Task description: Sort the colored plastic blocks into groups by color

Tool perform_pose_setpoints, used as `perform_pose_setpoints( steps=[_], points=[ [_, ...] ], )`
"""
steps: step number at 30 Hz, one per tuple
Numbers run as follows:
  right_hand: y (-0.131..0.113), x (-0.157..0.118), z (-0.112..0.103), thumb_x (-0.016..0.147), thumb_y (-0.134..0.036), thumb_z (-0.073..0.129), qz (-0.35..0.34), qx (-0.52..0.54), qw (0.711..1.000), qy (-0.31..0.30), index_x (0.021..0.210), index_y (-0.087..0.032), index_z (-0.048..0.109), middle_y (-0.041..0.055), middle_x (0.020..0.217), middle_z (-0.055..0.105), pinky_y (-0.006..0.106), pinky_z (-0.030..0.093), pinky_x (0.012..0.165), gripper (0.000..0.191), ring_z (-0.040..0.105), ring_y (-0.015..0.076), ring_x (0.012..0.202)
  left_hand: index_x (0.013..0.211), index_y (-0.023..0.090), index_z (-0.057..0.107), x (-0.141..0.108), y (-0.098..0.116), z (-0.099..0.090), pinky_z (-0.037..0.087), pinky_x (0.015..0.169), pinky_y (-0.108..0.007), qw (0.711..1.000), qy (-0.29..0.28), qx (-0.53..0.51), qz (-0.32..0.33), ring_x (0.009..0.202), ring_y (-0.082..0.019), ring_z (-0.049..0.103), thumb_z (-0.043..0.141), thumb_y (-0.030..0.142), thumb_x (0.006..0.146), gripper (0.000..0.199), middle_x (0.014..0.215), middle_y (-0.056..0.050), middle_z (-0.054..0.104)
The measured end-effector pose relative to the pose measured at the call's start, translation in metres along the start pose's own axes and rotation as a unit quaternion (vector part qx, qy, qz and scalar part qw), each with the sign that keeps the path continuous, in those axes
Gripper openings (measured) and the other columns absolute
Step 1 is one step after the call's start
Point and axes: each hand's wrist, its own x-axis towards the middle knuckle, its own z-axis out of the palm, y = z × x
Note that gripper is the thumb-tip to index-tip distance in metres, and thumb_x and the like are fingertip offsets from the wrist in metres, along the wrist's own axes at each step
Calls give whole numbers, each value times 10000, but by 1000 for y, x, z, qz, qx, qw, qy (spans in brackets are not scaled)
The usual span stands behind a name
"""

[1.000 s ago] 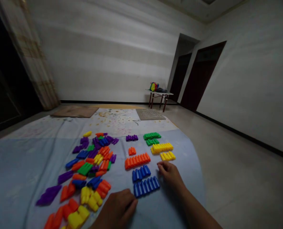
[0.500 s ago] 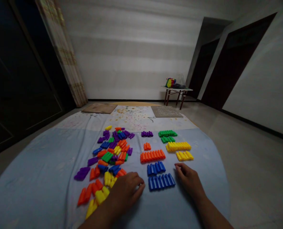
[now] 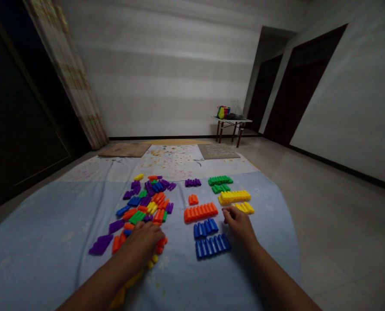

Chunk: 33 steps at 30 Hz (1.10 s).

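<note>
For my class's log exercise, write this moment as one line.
left hand: over mixed blocks | right hand: near short yellow row | blue rows: between hands | contact: unclear

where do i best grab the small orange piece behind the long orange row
Probably pinch the small orange piece by its left and right sides, coming from above: it lies low on the blue tablecloth, sides exposed, with the long orange row close in front.

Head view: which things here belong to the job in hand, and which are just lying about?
Seemingly in use:
- loose coloured pieces, by the left hand
- blue rows, orange row, yellow rows, green rows, purple row; the right hand is nearby

Seemingly just lying about:
- brown board
- grey patterned board
- multicoloured item on the far table
</note>
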Motion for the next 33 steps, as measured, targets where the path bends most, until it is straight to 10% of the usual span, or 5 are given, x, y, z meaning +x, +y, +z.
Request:
perform_pose_setpoints(
  steps=[15,25,33],
  points=[
    [14,-10,7,829,-423,434,-26,-2,1000,-18,861,-169,675,39,671,667,264,432,564,351,583,180,587,768,208,614,12,-13,-7,304,818,-357,999,28,18,10,856,-202,543,557,341,728,150,884,-36,652],
    [16,-8,7,829,-415,433,-23,4,1000,-19,852,-168,672,43,692,675,270,431,572,344,595,184,608,958,181,580,48,10,4,375,731,-313,984,24,-61,-163,795,-184,603,465,294,726,283,796,-20,679],
    [16,-8,7,824,-454,432,-11,13,999,-29,861,-172,672,38,675,675,261,431,557,373,591,181,585,1128,252,584,48,0,-2,263,993,-421,999,29,-18,-40,1151,-255,479,546,418,735,428,1203,-68,589]
  ],
)
